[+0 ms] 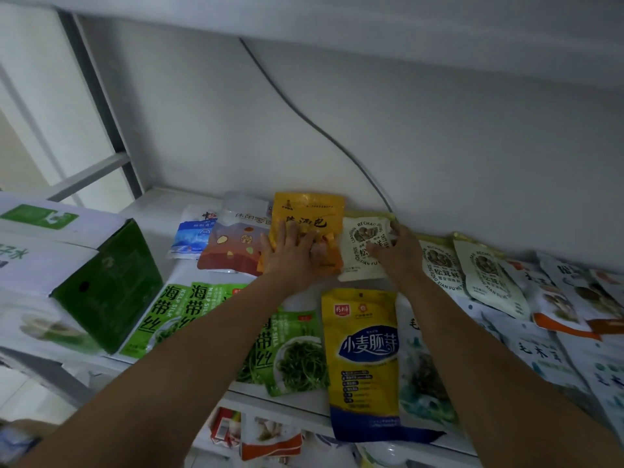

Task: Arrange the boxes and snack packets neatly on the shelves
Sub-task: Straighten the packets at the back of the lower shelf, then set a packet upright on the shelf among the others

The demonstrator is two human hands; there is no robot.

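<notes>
My left hand point(290, 255) lies flat with spread fingers on an orange-yellow snack packet point(309, 211) at the back of the white shelf point(148, 207). My right hand point(396, 251) rests on a cream mushroom packet point(361, 231) beside it, fingers bent over its right side near the top corner. Two more cream packets point(442, 265) point(489, 278) lie to the right. A yellow and blue packet point(364, 359) lies in front between my forearms. Green kelp packets point(179, 309) point(293, 352) lie at the front left.
A green and white box point(84, 278) stands at the left end. A brown nut packet point(233, 248) and a blue packet point(192, 236) lie left of the orange one. White packets point(540, 352) crowd the right. A grey cable point(320, 130) runs down the back wall. More packets point(266, 434) sit on the lower shelf.
</notes>
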